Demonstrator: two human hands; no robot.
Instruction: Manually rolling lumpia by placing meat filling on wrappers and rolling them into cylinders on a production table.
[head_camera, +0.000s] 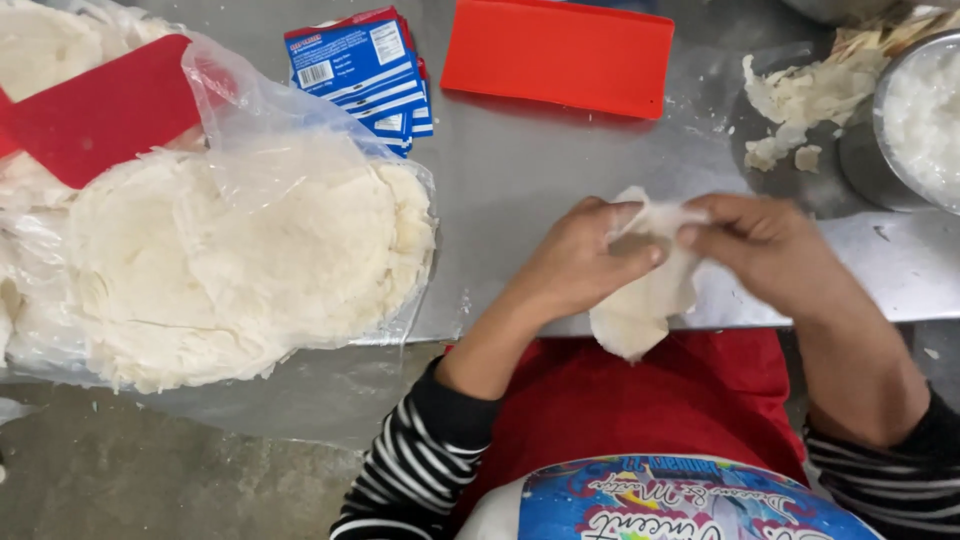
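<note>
Both my hands hold one thin white dough wrapper (640, 300) over the front edge of a steel table (520, 170). My left hand (580, 260) pinches its upper left part, thumb on top. My right hand (770, 255) grips the upper right part, fingers curled over the fold. The wrapper's lower half hangs down past the table edge, in front of my red apron. What lies inside the fold is hidden.
A big stack of round white wrappers (240, 260) lies in an open clear plastic bag at left, a red scraper (100, 105) on it. Blue cartons (365, 70) and a red tray (560, 55) sit at the back. A metal bowl of white filling (925, 120) and dough scraps (800, 100) are at right.
</note>
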